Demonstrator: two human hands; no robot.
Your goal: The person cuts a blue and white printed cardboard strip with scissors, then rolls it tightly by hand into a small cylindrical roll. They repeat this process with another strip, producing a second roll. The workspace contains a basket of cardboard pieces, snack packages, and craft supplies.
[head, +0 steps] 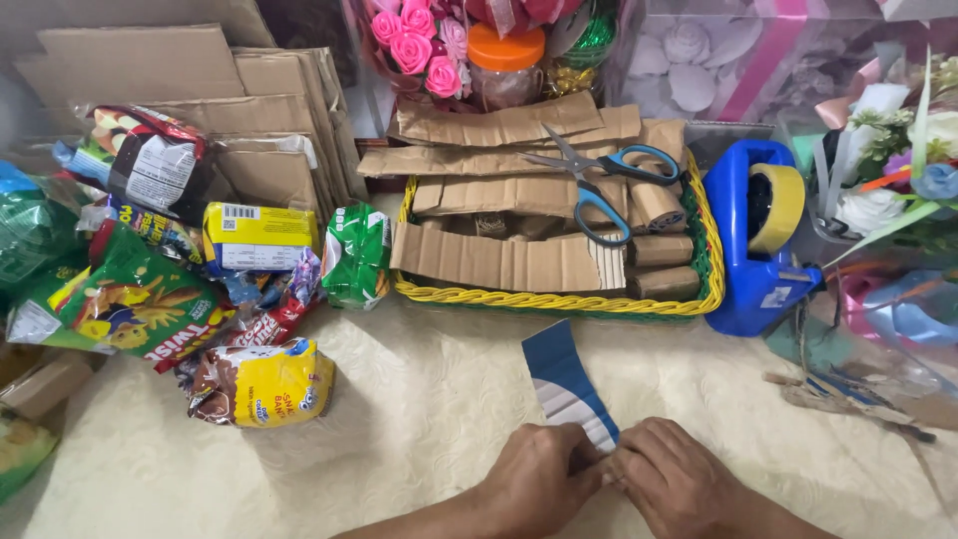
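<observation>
My left hand (539, 477) and my right hand (671, 477) meet low in the middle of the view, fingertips pinching the near end of a blue and white striped strip of card (564, 384). The strip lies on the cream cloth (419, 419) and points away from me toward a yellow and green woven basket (711, 269). Both hands grip the same end, thumbs touching.
The basket holds cardboard strips, cardboard rolls and blue-handled scissors (599, 185). A blue tape dispenser (753, 235) stands right of it. Snack packets (259, 384) pile at left, flattened boxes (249, 110) behind, pink paper roses (419, 45) and an orange-lidded jar (507, 60) at back.
</observation>
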